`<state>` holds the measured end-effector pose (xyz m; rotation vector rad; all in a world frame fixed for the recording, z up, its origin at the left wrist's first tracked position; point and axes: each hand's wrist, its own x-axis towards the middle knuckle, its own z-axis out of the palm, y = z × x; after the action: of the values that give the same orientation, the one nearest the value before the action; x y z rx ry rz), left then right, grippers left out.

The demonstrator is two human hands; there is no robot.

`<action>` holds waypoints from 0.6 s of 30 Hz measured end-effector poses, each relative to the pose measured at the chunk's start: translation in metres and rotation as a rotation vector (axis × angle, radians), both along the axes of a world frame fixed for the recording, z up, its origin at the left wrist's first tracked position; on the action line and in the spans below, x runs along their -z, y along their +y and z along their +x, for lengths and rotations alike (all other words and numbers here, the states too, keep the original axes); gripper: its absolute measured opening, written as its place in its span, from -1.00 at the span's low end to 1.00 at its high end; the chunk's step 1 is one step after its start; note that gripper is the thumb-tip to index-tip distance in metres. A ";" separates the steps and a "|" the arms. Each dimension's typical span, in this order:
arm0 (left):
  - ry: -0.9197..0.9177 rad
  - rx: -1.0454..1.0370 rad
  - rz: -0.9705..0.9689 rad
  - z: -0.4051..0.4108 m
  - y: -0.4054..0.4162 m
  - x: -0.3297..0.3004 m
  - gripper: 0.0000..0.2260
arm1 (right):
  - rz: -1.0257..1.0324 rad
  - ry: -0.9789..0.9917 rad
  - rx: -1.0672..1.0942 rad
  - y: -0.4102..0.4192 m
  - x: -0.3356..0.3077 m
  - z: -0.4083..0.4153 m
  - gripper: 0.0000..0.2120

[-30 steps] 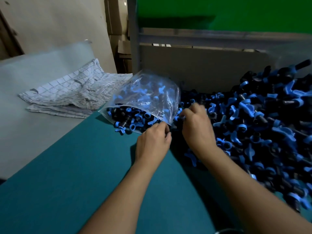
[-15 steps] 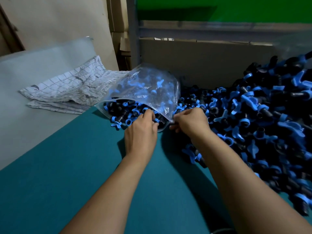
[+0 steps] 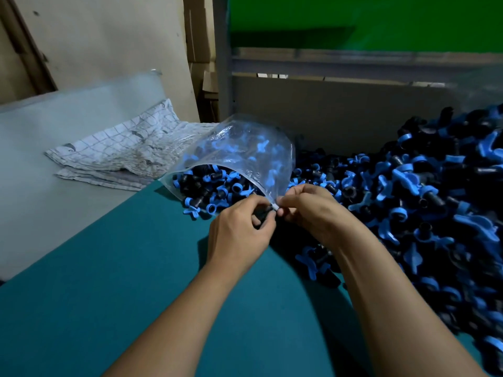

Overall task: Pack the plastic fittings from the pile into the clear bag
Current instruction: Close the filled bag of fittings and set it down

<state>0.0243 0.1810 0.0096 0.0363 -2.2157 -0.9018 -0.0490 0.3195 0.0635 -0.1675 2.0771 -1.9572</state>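
A clear bag (image 3: pixel 245 148) lies on its side on the teal table (image 3: pixel 114 281), mouth facing me and gaping, with several blue-and-black plastic fittings inside and a few spilling at its lip. My left hand (image 3: pixel 241 229) and my right hand (image 3: pixel 310 210) meet at the bag's near right corner (image 3: pixel 275 205), both pinching the mouth edge there. A big pile of blue and black fittings (image 3: pixel 424 202) fills the table's right side, touching the bag.
A folded checked cloth (image 3: pixel 122 156) lies on a grey surface (image 3: pixel 46 180) to the left of the bag. A grey board wall (image 3: pixel 340 110) stands behind the pile, with cardboard panels (image 3: pixel 109 50) leaning at the back left.
Both hands have come together at the bag's near corner. The left hand left the fittings at the mouth and now pinches the edge beside the right hand.
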 end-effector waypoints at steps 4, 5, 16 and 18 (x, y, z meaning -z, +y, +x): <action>0.055 -0.039 0.002 0.001 0.000 0.002 -0.89 | 0.024 0.036 -0.032 0.006 -0.001 -0.002 -0.79; 0.056 -0.047 -0.013 0.002 -0.001 0.003 -0.86 | 0.048 0.041 -0.038 0.006 -0.002 -0.001 -0.80; 0.375 -0.053 -0.608 -0.020 0.001 -0.001 -0.88 | 0.039 0.060 -0.108 0.011 -0.001 -0.004 -0.82; 0.407 -0.040 -0.630 -0.022 -0.002 -0.002 -0.86 | 0.051 0.089 -0.111 0.012 -0.001 -0.004 -0.82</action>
<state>0.0025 0.1786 0.0120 -0.3645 -2.0034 -0.1361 -0.0534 0.3310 0.0642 -0.3577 2.1212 -1.8621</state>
